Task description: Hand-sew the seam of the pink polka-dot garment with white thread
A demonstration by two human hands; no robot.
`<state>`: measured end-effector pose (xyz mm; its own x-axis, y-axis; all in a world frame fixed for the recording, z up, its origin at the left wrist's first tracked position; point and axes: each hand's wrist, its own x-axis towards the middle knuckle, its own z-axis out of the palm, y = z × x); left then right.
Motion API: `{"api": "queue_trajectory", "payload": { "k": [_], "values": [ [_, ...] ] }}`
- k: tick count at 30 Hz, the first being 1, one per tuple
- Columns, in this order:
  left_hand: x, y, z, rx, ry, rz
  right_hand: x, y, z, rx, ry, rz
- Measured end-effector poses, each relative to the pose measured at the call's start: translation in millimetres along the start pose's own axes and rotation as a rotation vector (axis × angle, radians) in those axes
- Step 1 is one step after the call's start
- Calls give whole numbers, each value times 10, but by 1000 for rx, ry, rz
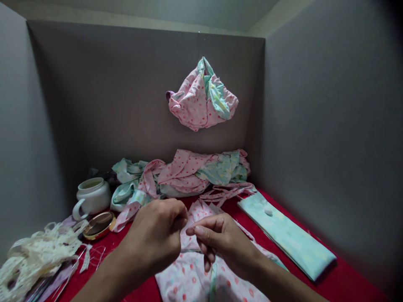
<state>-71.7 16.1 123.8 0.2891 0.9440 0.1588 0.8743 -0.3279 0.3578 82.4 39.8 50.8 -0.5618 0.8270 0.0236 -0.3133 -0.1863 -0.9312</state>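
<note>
My left hand is closed, its fingers curled inward and mostly hidden behind the back of the hand. Close beside it, my right hand pinches thumb against forefinger, the other fingers loosely bent. Whatever is between the fingers of either hand is too small or too hidden to make out. Both hands are above a pink dotted cloth piece with a mint-green strip down its middle. To the right lies a folded mint-green cloth piece with a round pale button on it.
Pink and mint cloth is heaped along the back wall, below a hanging gathered cloth item. At left stand a white mug, a gold-rimmed round container, cream lace and thin metal tools. Grey panels enclose the red cloth surface.
</note>
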Motion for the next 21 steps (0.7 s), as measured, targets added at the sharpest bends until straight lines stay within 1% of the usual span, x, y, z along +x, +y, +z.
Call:
{"api": "queue_trajectory", "payload": {
  "k": [4,8,10,12,13,14,17,19,21],
  "values": [
    [6,-17,8,-33,-4,22,-10,-29,5,19,15,-25],
    [23,-48,22,-75,10,34,-25,-66,7,6,80,-45],
    [32,-67,13,-85,65,4,-18,-69,-1,-15,135,-50],
    [35,-77,-2,-106,134,-63,-1,-66,-10,-25,198,-55],
    [34,-76,-8,-136,151,-95,7,-63,-14,-27,230,-57],
    [34,-69,-8,-181,147,-117,13,-62,-16,-33,258,-62],
    [48,-27,40,-383,63,-116,10,-61,-4,-126,316,-121],
    [83,-6,120,-547,26,-103,-3,-66,14,-233,344,-180],
    [137,-13,230,-785,-32,-129,-10,-72,27,-333,374,-221]
  ]
}}
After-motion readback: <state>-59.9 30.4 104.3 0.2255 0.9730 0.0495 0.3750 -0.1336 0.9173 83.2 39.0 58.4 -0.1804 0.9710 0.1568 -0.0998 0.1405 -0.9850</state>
